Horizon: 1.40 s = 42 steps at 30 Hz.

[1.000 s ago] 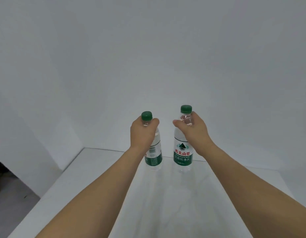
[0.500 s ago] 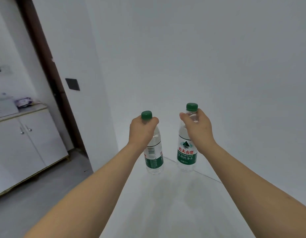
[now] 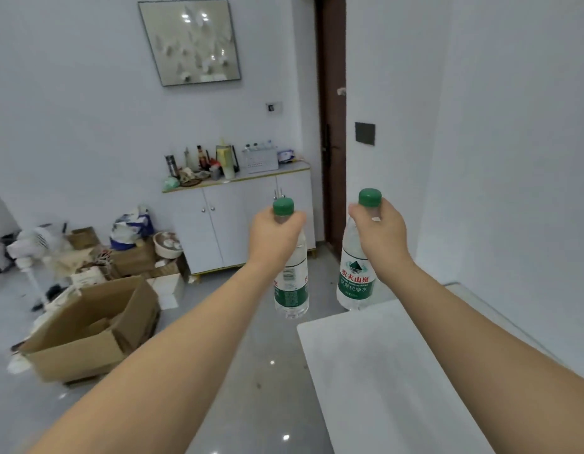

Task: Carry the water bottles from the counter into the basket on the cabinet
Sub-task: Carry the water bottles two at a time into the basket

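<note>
Green-capped bottles [image 3: 291, 283] [image 3: 355, 276] lifted clear of counter [image 3: 382, 371], necks clenched by left hand [image 3: 275, 234] and right hand [image 3: 380, 235]. Mid-carry. Next: cross toward basket [image 3: 260, 160] atop cabinet [image 3: 238, 217], well beyond counter.

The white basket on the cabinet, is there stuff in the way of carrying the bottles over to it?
Nothing visible blocks the way. Both green-capped clear plastic water bottles, left and right, hang over open grey floor leading to the white cabinet. The open cardboard box sits off left. The white basket already holds some bottles.
</note>
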Each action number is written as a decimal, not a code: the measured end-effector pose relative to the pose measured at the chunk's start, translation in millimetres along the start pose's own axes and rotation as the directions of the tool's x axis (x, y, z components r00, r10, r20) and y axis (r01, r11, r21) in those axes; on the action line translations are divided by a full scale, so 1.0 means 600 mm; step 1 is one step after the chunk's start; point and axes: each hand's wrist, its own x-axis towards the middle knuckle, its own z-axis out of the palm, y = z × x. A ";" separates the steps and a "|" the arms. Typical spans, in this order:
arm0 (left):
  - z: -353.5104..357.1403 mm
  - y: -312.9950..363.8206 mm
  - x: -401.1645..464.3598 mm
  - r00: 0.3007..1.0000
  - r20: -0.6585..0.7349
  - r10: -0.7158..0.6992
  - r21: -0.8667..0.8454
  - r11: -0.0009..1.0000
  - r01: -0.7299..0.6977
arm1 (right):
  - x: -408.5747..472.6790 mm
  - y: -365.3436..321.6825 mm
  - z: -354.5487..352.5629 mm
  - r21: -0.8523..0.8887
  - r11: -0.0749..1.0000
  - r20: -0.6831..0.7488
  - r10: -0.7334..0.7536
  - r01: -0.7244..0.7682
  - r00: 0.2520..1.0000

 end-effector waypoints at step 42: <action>-0.309 -0.191 0.462 0.981 -0.194 -0.002 0.083 0.996 0.018 | 0.214 0.041 0.534 0.021 0.999 0.187 0.023 -0.027 0.982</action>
